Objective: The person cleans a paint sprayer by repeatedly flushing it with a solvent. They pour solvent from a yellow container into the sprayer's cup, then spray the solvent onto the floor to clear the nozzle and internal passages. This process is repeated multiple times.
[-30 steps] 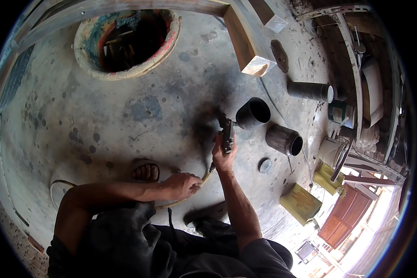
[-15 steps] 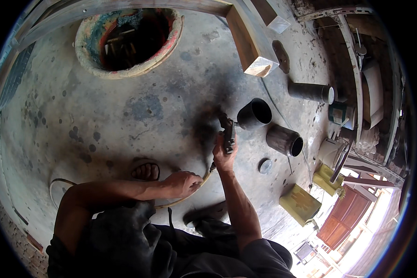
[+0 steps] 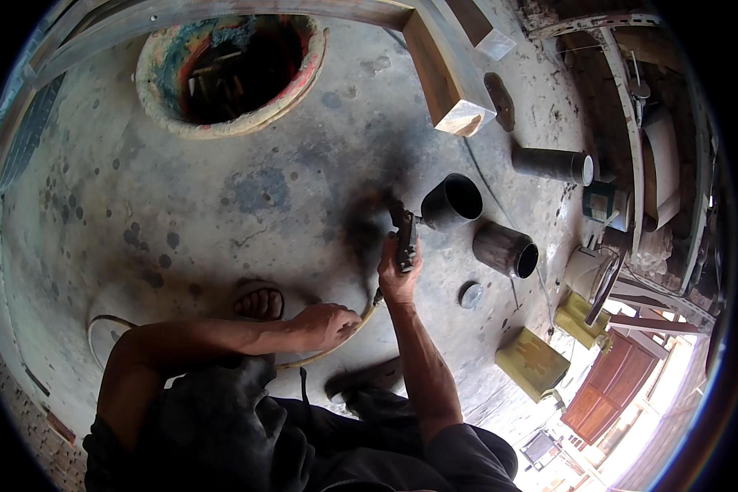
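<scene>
A dark spray gun is gripped in my right hand, with its front end pointing away from me, over a black-stained patch of floor. A pale yellowish hose runs up to the base of its handle. My left hand is closed, low in front of my body and right beside the hose; whether it holds the hose is hidden by the curled fingers. Just right of the gun stands a black open pot, and a dark cylindrical can lies farther right. A small round lid rests on the floor.
A wooden frame with square legs spans the far side. Behind it sits a big round paint-stained basin. To the right are a dark tube, a white bucket, a yellow jerrycan and shelving.
</scene>
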A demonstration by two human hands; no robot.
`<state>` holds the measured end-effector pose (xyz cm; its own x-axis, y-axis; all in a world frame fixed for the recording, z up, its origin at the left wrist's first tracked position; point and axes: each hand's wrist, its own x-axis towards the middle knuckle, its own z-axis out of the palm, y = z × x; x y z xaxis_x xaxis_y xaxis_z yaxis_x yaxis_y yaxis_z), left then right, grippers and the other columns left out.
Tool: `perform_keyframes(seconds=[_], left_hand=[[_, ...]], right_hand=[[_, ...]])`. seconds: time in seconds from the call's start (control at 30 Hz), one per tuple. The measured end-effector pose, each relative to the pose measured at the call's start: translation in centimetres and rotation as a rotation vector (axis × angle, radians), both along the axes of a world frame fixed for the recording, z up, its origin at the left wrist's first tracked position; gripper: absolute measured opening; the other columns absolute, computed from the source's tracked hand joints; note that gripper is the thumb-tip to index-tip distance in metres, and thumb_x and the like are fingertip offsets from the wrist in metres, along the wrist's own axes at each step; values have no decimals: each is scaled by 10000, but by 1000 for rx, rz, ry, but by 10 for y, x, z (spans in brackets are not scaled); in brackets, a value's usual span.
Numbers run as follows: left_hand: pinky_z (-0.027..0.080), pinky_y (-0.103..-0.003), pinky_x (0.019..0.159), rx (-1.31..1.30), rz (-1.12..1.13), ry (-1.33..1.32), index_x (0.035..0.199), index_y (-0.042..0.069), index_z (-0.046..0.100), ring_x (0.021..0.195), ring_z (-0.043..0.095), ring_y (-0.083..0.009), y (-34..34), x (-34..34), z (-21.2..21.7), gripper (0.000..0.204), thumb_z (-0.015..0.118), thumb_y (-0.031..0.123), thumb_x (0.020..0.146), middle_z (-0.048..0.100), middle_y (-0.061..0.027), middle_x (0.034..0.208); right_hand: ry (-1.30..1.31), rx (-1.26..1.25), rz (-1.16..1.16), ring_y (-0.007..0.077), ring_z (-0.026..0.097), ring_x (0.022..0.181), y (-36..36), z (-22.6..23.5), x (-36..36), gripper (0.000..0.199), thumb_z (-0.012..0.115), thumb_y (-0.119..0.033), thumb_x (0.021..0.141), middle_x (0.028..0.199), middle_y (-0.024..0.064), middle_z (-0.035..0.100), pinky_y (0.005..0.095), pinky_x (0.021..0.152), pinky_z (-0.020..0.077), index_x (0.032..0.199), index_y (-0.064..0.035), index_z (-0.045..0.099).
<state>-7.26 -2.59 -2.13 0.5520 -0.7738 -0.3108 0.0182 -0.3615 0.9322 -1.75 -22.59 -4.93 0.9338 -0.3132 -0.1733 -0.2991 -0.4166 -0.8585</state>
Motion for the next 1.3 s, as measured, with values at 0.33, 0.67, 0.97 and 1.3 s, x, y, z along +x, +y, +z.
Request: perform_keyframes(seconds=[0.33, 0.67, 0.97, 1.3], left_hand=[[560, -461, 785, 6, 4, 13, 1119, 24, 708, 899, 699, -377, 0, 0, -1, 246, 663, 148, 911, 727, -188, 983], [567, -258, 743, -159, 490, 560, 1166, 2, 671, 844, 663, -95, -11, 119, -23, 338, 583, 313, 1067, 718, -16, 971], [532, -371, 881, -588, 319, 940, 1241, 71, 670, 1097, 630, -182, -24, 193, 0, 366, 603, 373, 1046, 680, -34, 1176], [454, -373, 902, -717, 343, 1081, 1234, 95, 682, 1122, 616, -190, -22, 187, -5, 362, 603, 388, 1037, 693, -27, 1201]], right_hand=[[27, 24, -6, 207, 646, 900, 4, 9, 5, 467, 626, -120, 983, 1064, 173, 698, 336, 830, 524, 1418, 11, 520], [-60, 318, -51, 185, 688, 960, 5, 47, 13, 448, 551, -169, 1054, 1151, 133, 705, 310, 745, 545, 1445, 32, 464], [-46, 237, 113, 163, 643, 910, 14, 83, 25, 441, 537, -165, 1052, 1086, 119, 698, 305, 769, 523, 1433, 47, 471], [-50, 323, 104, 152, 626, 879, 26, 84, 26, 385, 535, -85, 1034, 1049, 108, 702, 293, 784, 513, 1392, 52, 502]])
